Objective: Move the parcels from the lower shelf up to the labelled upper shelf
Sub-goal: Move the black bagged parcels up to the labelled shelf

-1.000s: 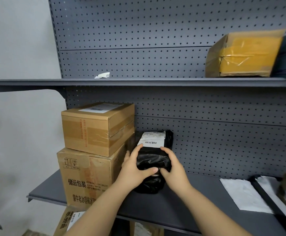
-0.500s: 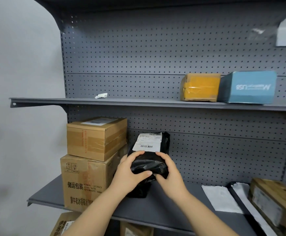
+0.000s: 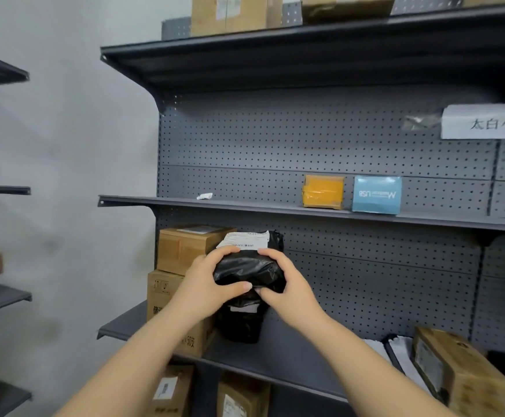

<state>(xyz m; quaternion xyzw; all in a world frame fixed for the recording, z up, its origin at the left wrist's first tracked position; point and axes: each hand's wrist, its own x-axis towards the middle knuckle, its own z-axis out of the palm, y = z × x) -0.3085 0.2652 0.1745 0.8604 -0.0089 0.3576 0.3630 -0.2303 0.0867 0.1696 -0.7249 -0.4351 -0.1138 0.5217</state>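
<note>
A black plastic parcel [image 3: 249,270] with a white barcode label on its top end is held up in front of the pegboard, above the lower shelf [image 3: 269,356]. My left hand [image 3: 207,282] grips its left side and my right hand [image 3: 288,285] grips its right side, thumbs underneath. The parcel's loose lower end hangs down toward the shelf. The upper shelf [image 3: 245,206] carries a yellow taped box [image 3: 323,191] and a blue box [image 3: 376,194]. A white paper label [image 3: 485,121] with printed characters is stuck on the pegboard above that shelf at the right.
Two stacked cardboard boxes [image 3: 182,251] stand at the left end of the lower shelf. A brown box [image 3: 458,368] and white mailers [image 3: 404,350] lie at its right. A scrap of white paper [image 3: 204,196] sits on the upper shelf. More boxes fill the top shelf and the floor level.
The view has tilted up and pulled back, bringing the top shelf and the paper label into sight. Both hands have lifted the black parcel higher off the lower shelf.
</note>
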